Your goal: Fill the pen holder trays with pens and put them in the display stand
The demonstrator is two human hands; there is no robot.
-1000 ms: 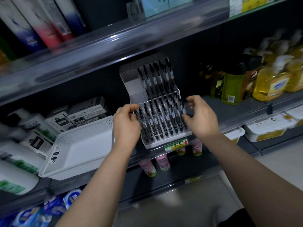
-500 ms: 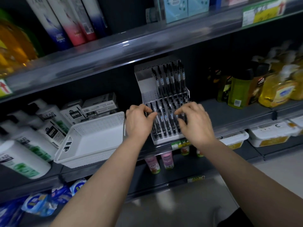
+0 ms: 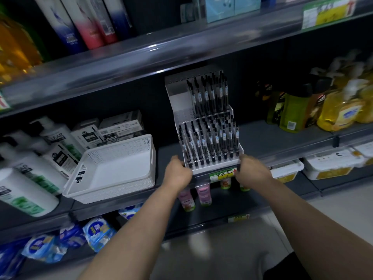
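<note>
My left hand (image 3: 178, 172) and right hand (image 3: 253, 171) grip the front corners of the display stand (image 3: 213, 168), dead ahead at the shelf (image 3: 282, 145) edge.

head cam, the only view | worn high, looking forward and down | faces the shelves (image 3: 141, 63) straight on, close in | display stand (image 3: 214, 168) lands frame centre | wide-angle lens, frame edges bow and blur
</note>
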